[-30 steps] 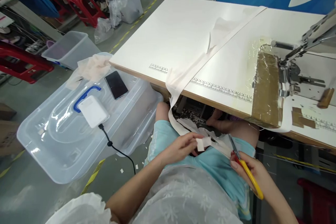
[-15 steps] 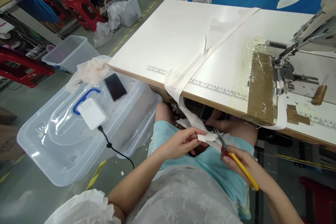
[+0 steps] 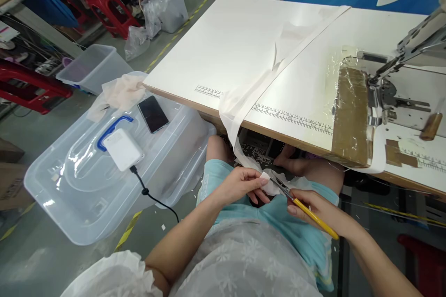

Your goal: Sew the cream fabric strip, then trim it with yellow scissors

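Observation:
Over my lap, my left hand (image 3: 248, 186) pinches the end of a white fabric strip (image 3: 240, 110). That strip runs down from the table top, over its front edge, to my fingers. My right hand (image 3: 308, 206) is closed around yellow-handled scissors (image 3: 315, 219). Their blades point up and left and lie at the fabric just beside my left fingertips. Whether the blades are fully closed I cannot make out. More of the thin white fabric rests across my thighs, partly behind the scissors.
A white sewing table (image 3: 209, 51) with printed rulers bears a sewing machine (image 3: 386, 88) at right. To the left, a lidded plastic bin (image 3: 62, 195) carries a phone (image 3: 153, 114), a white power bank (image 3: 123, 149) and sheer fabric (image 3: 121, 92). Red stools (image 3: 111, 14) stand behind.
The scissors have moved left and up, bringing the blades to the fabric by my left fingers. The flat strip end held out before is now mostly hidden. My left hand stays nearly in place.

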The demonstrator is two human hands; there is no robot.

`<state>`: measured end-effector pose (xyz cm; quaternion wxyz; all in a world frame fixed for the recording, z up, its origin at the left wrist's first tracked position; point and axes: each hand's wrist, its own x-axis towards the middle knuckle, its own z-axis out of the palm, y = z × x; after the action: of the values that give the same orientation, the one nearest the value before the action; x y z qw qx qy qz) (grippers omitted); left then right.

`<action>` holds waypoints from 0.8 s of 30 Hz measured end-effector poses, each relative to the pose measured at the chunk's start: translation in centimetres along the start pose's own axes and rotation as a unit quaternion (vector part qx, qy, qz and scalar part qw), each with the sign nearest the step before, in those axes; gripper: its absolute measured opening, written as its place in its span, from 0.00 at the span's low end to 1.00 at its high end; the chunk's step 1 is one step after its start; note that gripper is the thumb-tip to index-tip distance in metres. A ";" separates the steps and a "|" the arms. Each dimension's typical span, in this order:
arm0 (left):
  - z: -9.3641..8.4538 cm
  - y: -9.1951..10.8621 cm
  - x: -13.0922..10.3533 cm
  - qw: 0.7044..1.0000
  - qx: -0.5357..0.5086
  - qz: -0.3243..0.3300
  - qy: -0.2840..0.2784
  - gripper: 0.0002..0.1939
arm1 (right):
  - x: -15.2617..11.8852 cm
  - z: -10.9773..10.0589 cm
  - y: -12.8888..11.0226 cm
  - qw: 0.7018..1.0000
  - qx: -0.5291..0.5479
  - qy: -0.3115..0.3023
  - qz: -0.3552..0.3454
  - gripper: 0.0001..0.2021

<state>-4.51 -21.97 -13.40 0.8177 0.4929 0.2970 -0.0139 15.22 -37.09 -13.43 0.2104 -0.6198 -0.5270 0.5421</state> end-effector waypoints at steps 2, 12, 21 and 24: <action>-0.3 -0.1 0.1 1.000 -0.023 -0.005 -0.005 0.24 | 0.2 -0.3 0.0 1.000 0.003 -0.018 0.002 0.22; -1.2 0.0 0.1 0.999 -0.016 -0.028 -0.022 0.22 | 0.9 -0.8 -0.2 0.986 -0.162 0.023 0.001 0.21; -1.3 -0.2 0.2 0.999 -0.012 -0.027 -0.021 0.21 | 0.5 -0.2 -0.5 0.959 -0.269 0.092 0.011 0.21; -1.2 -0.2 0.2 0.999 -0.017 -0.030 -0.021 0.21 | 0.4 0.0 0.0 0.958 -0.270 0.097 0.007 0.21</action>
<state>-4.94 -21.08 -14.09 0.8314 0.4692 0.2946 -0.0437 15.20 -36.75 -13.62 0.0816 -0.7072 -0.6260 0.3182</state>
